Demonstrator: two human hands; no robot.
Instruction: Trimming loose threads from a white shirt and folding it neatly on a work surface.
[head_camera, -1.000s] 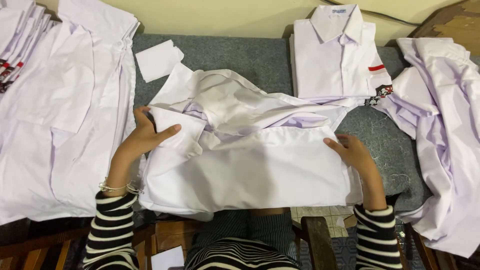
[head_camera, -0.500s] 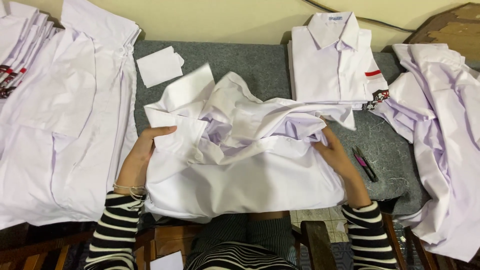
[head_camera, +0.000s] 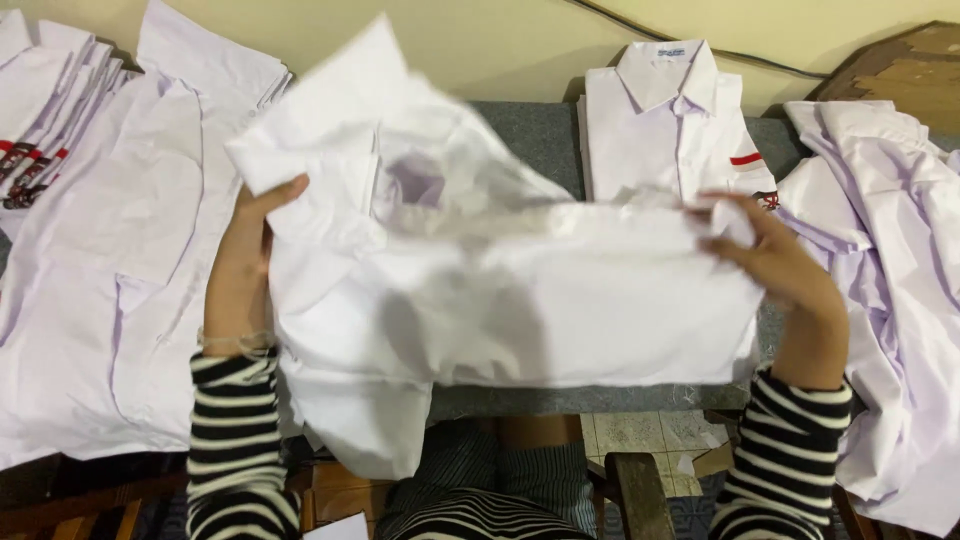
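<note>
Head view, the only one: a white shirt (head_camera: 520, 300) fills the middle of the frame, lifted off the grey table (head_camera: 540, 130) and blurred in its upper part. The left hand (head_camera: 245, 250) grips the shirt's left edge at centre left, thumb on top, the other fingers hidden behind the cloth. The right hand (head_camera: 775, 255) pinches the right edge at centre right, fingers closed on a fold. A folded shirt (head_camera: 675, 120) lies flat at upper centre-right; a stack of shirts (head_camera: 90, 250) fills the left side, a loose heap (head_camera: 890, 280) the right. Judged step: mid-fold, the bundle raised for turning or straightening. Next move calls for even tension from both hands so the folds hold.
</note>
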